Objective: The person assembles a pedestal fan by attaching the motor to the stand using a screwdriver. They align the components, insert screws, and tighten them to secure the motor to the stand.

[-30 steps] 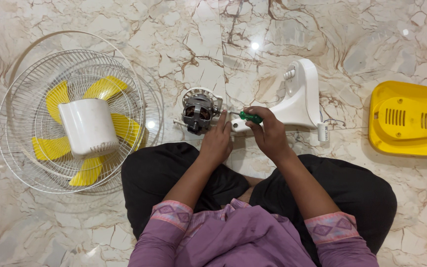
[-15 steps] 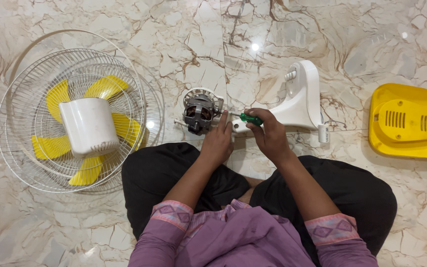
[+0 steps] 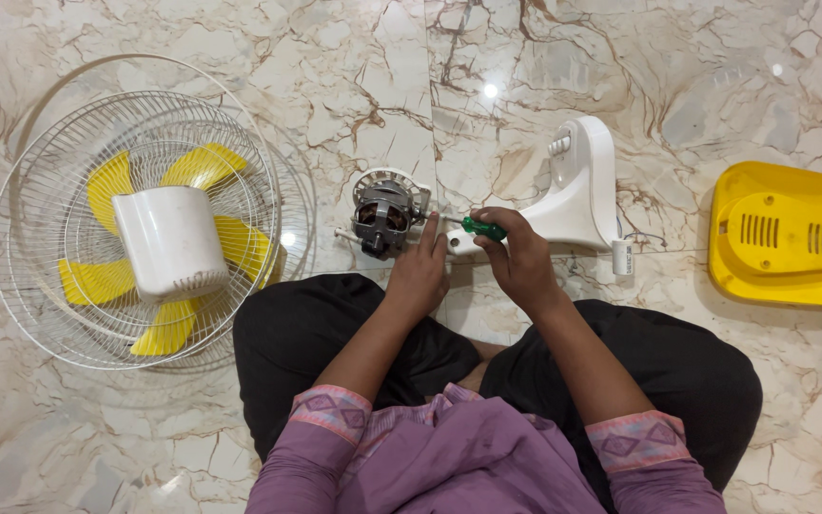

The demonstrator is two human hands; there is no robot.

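1. Two bare hands meet over a marble floor as I look down from the head camera: the right hand [image 3: 518, 259] is closed around a green-handled screwdriver [image 3: 480, 227], its shaft pointing left toward the exposed grey metal fan motor [image 3: 384, 215].
2. My view shows the left hand [image 3: 420, 268] resting with fingers extended upward against the joint between the motor and the white plastic fan neck [image 3: 577, 190]; it presses rather than grasps, open and flat.
3. I see the motor lying on the cream, brown-veined marble floor [image 3: 363, 76], just above the knees of a seated person in black trousers and purple sleeves.
4. Well apart to the left sits a white wire fan guard [image 3: 68, 314] with yellow fan blades [image 3: 107, 190] inside it, and a white plastic motor cover [image 3: 171, 243] resting on top.
5. Near the neck's lower right end lies a small white cylindrical capacitor [image 3: 622, 257] on a thin wire.
6. At the far right edge rests a yellow plastic base cover [image 3: 787, 233] with two vent grilles.
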